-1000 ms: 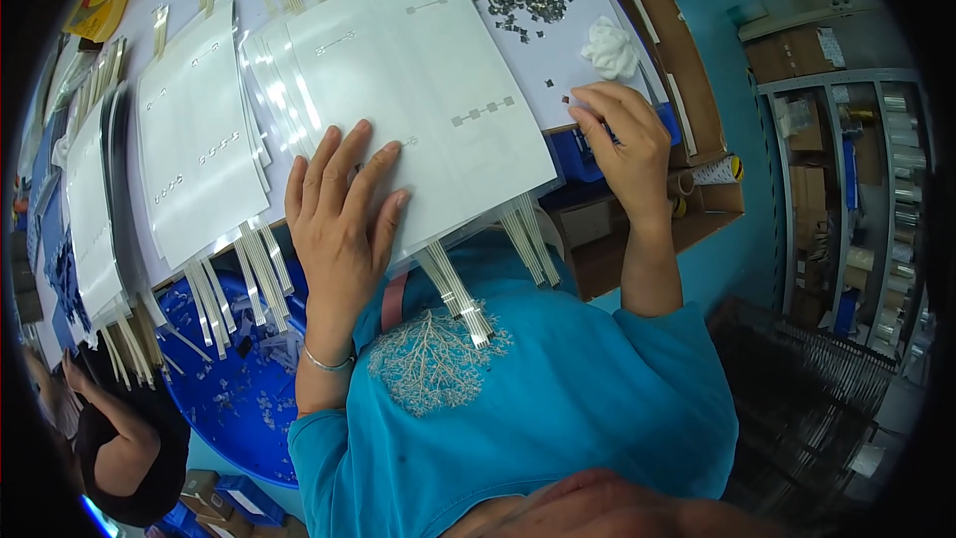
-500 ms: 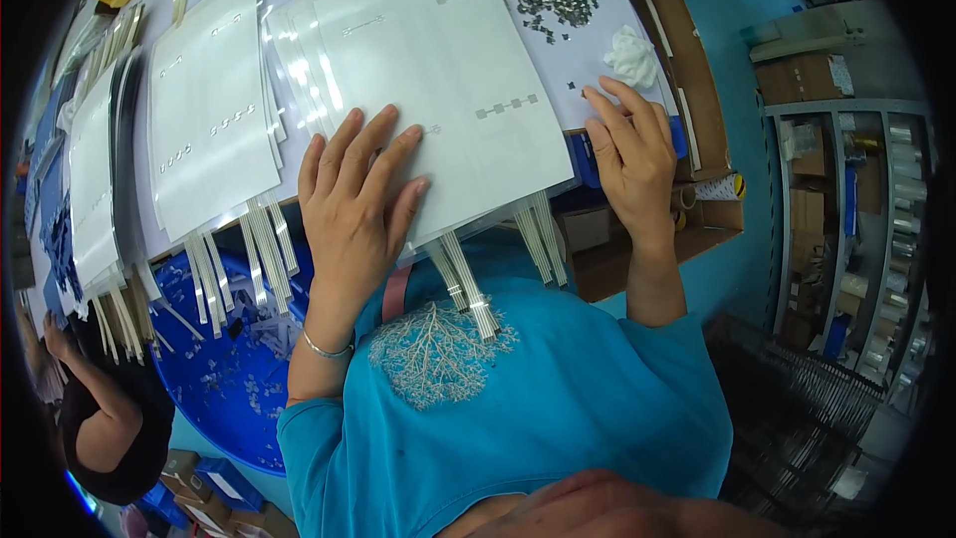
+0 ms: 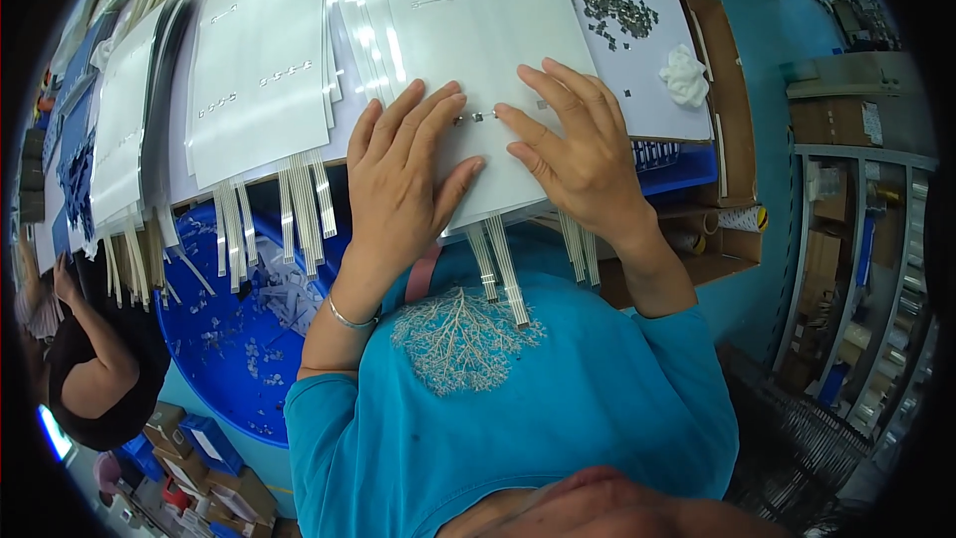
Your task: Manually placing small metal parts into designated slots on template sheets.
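— What does the worker at the bench wear?
— A bright turquoise short-sleeved T-shirt (image 3: 518, 408), its sleeve hems ending above the elbows, forearms left bare.

— Any markings on it?
— A pale silvery branching-tree design (image 3: 460, 337) printed on the chest.

— Jewellery?
— A thin silver bangle (image 3: 351, 319) circles the wrist of the left hand (image 3: 403, 174). The right hand (image 3: 578, 149) and its wrist are unadorned, with no gloves on either hand.

— Anything else worn?
— A pink strap (image 3: 422, 274) shows at the shirt's neckline.
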Motion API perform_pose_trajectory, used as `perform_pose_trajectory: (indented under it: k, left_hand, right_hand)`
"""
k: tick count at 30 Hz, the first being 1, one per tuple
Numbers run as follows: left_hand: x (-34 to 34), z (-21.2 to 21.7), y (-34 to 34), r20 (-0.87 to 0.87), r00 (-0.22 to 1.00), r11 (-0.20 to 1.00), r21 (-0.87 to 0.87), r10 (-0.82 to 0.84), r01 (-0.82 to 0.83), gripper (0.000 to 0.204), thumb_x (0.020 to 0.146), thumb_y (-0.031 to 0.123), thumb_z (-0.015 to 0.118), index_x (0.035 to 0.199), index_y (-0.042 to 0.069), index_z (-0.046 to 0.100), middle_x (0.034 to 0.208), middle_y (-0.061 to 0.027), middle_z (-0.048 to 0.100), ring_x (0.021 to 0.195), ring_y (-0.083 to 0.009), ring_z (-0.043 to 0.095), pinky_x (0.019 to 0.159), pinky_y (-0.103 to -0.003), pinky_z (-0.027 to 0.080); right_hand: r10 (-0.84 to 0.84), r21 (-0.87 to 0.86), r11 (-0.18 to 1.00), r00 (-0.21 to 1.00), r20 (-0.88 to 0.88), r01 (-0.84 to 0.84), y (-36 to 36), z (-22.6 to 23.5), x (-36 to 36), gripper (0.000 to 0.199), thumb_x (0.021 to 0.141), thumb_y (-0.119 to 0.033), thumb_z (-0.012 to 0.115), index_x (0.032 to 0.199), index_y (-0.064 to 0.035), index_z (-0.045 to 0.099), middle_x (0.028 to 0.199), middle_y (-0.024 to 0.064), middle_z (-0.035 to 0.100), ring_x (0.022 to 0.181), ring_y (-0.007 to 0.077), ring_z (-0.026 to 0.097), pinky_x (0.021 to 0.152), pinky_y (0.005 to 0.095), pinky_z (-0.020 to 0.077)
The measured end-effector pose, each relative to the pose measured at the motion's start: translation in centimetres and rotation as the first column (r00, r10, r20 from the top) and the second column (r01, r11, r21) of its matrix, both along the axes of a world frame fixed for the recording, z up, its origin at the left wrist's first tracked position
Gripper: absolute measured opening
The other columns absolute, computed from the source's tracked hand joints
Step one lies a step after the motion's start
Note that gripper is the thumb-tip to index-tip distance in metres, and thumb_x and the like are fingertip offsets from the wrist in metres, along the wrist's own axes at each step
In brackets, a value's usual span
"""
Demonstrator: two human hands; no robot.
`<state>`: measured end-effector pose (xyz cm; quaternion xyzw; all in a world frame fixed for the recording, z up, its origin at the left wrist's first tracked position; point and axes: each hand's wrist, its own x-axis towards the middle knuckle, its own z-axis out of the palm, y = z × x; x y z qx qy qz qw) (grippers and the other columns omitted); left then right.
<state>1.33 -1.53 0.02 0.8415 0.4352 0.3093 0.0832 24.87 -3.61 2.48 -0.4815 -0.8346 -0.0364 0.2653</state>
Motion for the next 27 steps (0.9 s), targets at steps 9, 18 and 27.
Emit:
perform_pose_trajectory:
  k: [9, 18, 27]
  left_hand:
    - [0.1, 0.1, 0.0, -0.002, 1.0, 1.0, 0.012, 0.0, 0.0, 0.058, 0.097, 0.036, 0.077, 0.148, 0.013, 0.061, 0.153, -0.0035, 0.064, 0.148, -0.0298, 0.054, 0.127, -0.051, 0.031]
    - [0.5, 0.9, -0.3, -0.07, 0.997, 1.0, 0.011, -0.013, 0.014, 0.052, 0.099, 0.042, 0.075, 0.147, 0.023, 0.068, 0.15, -0.0057, 0.065, 0.146, -0.0326, 0.054, 0.126, -0.054, 0.032]
    - [1.1, 2.3, -0.2, -0.319, 0.948, 0.996, 0.083, -0.003, 0.031, 0.048, 0.101, 0.043, 0.072, 0.146, 0.029, 0.07, 0.154, -0.0032, 0.062, 0.148, -0.031, 0.052, 0.127, -0.056, 0.032]
  right_hand:
    - [-0.032, 0.021, 0.999, 0.996, 0.088, 0.031, -0.4, 0.7, -1.3, 0.039, 0.092, -0.018, 0.082, 0.13, -0.0094, 0.078, 0.15, 0.0142, 0.064, 0.143, 0.0356, 0.055, 0.116, 0.0558, 0.0433]
    - [-0.353, -0.002, 0.929, 0.884, -0.307, 0.37, -2.0, -1.0, 5.1, 0.024, 0.101, -0.007, 0.075, 0.125, -0.0026, 0.079, 0.121, 0.013, 0.074, 0.107, 0.0258, 0.072, 0.091, 0.0361, 0.0577]
    - [-0.42, 0.03, 0.904, 0.897, -0.137, 0.427, -1.8, -0.8, 6.4, 0.022, 0.099, -0.012, 0.077, 0.118, -0.0029, 0.082, 0.118, 0.0091, 0.075, 0.095, 0.0253, 0.068, 0.082, 0.0368, 0.0571]
